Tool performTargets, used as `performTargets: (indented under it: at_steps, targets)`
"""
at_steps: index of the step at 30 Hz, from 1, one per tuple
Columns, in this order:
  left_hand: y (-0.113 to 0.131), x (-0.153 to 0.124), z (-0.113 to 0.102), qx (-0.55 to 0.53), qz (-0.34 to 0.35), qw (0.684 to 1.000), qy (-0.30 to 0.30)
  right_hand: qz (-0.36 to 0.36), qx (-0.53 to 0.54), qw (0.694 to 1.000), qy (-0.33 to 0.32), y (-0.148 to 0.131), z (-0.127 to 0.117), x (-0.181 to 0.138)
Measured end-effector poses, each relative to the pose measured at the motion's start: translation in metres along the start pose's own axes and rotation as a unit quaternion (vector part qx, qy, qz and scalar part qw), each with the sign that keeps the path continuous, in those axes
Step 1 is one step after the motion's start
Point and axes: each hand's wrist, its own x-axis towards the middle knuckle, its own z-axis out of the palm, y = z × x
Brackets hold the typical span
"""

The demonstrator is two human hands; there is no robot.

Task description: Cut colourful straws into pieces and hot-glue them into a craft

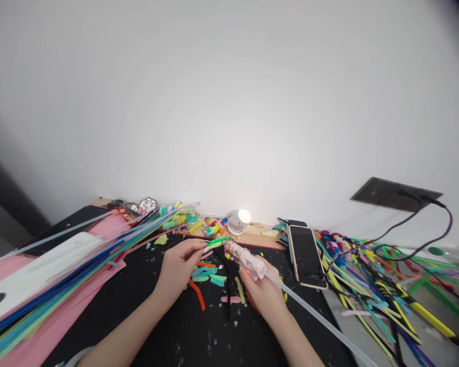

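Note:
My left hand (179,265) pinches a short green pipe-cleaner piece (218,241) over the black table top (145,316). My right hand (263,293) is wrapped round a pink glue gun (245,259), whose nozzle touches the green piece's right end. A long translucent glue stick (317,318) trails from the back of the gun toward the lower right. Cut bits of green, orange and pink pipe cleaner (210,278) lie scattered under both hands.
Long pipe cleaners and pink sheets (42,285) cover the left. A phone (306,250) lies right of my hands. A tangle of coloured pipe cleaners (371,275) fills the right, with black cables (413,244) running to a wall socket. A small lit lamp (240,220) sits at the back.

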Motion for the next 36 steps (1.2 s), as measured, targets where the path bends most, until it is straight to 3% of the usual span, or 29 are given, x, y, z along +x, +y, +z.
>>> performTargets:
  at_steps: [7, 20, 26, 36]
  targets:
    - [-0.006, -0.001, 0.0, 0.002, 0.001, 1.0, 0.0, -0.002, -0.012, 1.0, -0.02, 0.005, 0.001, -0.002]
    - [-0.007, -0.001, -0.001, 0.014, 0.018, 1.0, 0.013, 0.012, -0.025, 1.0, 0.014, 0.002, 0.001, -0.002]
    - [-0.008, 0.0, 0.001, 0.002, 0.034, 0.999, 0.019, 0.041, -0.034, 0.999, -0.008, 0.0, -0.001, -0.001]
    - [-0.005, 0.001, 0.002, -0.001, 0.06, 0.998, 0.014, 0.006, 0.024, 0.999, -0.041, -0.007, -0.002, -0.001]
